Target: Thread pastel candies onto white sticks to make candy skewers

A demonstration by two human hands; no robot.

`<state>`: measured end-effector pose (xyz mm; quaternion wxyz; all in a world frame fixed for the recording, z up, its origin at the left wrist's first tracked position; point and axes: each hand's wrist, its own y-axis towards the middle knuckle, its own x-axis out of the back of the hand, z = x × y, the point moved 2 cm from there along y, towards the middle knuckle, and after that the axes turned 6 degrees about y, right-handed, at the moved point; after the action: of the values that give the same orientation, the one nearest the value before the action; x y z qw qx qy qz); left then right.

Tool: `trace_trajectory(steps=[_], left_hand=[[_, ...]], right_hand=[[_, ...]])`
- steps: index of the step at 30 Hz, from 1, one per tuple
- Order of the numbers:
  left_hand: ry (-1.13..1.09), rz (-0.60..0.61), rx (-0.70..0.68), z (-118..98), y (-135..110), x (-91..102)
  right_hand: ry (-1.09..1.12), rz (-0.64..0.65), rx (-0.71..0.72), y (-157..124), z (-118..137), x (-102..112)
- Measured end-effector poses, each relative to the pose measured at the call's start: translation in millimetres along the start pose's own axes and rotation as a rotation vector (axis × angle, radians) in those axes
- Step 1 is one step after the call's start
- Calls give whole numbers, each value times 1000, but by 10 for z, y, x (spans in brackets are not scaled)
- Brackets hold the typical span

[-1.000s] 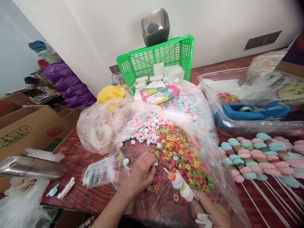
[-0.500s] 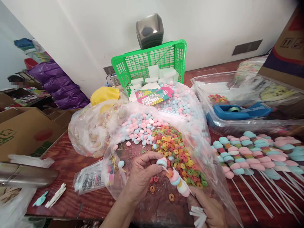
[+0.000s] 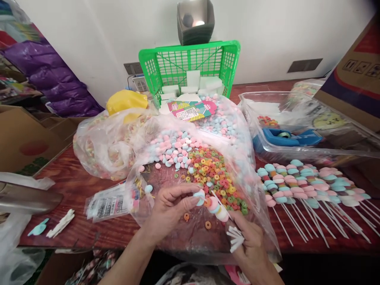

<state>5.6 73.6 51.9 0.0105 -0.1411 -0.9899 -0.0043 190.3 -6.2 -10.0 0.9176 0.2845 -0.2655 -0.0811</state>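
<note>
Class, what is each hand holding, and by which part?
The left hand pinches at least one marshmallow by the rim. The right hand grips a candy skewer just below its sweets, plus white sticks whose ends poke out.

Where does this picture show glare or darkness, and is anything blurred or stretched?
Head view: a bright glint inside the metal container; head view: near-black shade below the table at lower right; head view: the purple bundle looks softer than the candy stick; head view: the outward-leaning cardboard box at right may be lens stretch.
</note>
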Motion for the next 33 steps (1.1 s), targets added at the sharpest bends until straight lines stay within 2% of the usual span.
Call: trace_trajectory(steps=[6, 11, 15, 18, 23, 29, 31, 33], left_hand=[[-192, -72, 113, 137, 21, 18], [-395, -124, 205, 223, 64, 21], [-416, -166, 179, 264, 66, 29], [-390, -180, 154, 284, 39, -11], [-351, -249, 60, 309, 3, -93], [-364, -294, 41, 348, 2, -141], [-285, -307, -31, 356, -4, -139], [-132, -313, -168, 351, -22, -135]], right_hand=[[43, 52, -17, 20, 45, -7], [77, 82, -149, -30, 13, 22], [68, 66, -203, -72, -17, 35], [114, 97, -182, -104, -25, -5], [118, 79, -142, -139, -27, -62], [116, 58, -137, -144, -10, -63], [106, 62, -155, -145, -17, -59], [88, 64, -177, -143, -25, -60]])
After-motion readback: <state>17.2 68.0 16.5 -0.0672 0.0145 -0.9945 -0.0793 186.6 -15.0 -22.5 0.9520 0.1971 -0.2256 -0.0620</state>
